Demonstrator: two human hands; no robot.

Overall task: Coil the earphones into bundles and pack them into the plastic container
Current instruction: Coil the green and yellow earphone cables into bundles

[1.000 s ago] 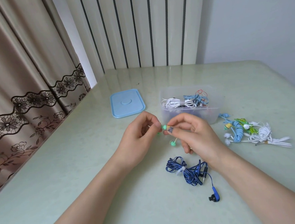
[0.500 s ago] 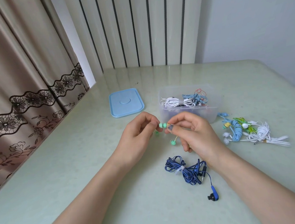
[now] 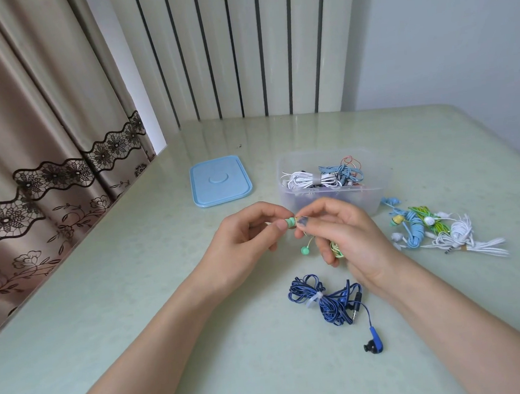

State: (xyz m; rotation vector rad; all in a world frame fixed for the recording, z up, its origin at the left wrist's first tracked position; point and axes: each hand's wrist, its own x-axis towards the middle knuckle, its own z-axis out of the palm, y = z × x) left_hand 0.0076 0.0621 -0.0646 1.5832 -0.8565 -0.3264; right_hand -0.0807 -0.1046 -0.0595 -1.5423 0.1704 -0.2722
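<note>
Both hands meet over the table in front of the clear plastic container point(image 3: 374, 197). My left hand point(image 3: 244, 244) pinches one mint-green earbud point(image 3: 290, 222) between thumb and forefinger. My right hand point(image 3: 349, 239) pinches the same green earphones beside that bud, with their coiled cable point(image 3: 337, 250) tucked under its fingers. The second green bud point(image 3: 305, 250) dangles below on a short wire. Inside the container lie white point(image 3: 304, 181) and light-blue point(image 3: 340, 171) bundles. A tied dark-blue earphone bundle point(image 3: 319, 301) rests on the table under my right wrist, one bud point(image 3: 374, 341) trailing toward me.
The light-blue lid point(image 3: 220, 181) lies flat left of the container. A heap of light-blue, green and white earphones point(image 3: 432, 233) sits at the right. A patterned curtain point(image 3: 46, 151) hangs along the table's left edge, a ribbed panel point(image 3: 241, 49) behind.
The hands stay pinched together on the green earbud, with only small finger shifts. The dangling bud hangs in about the same place.
</note>
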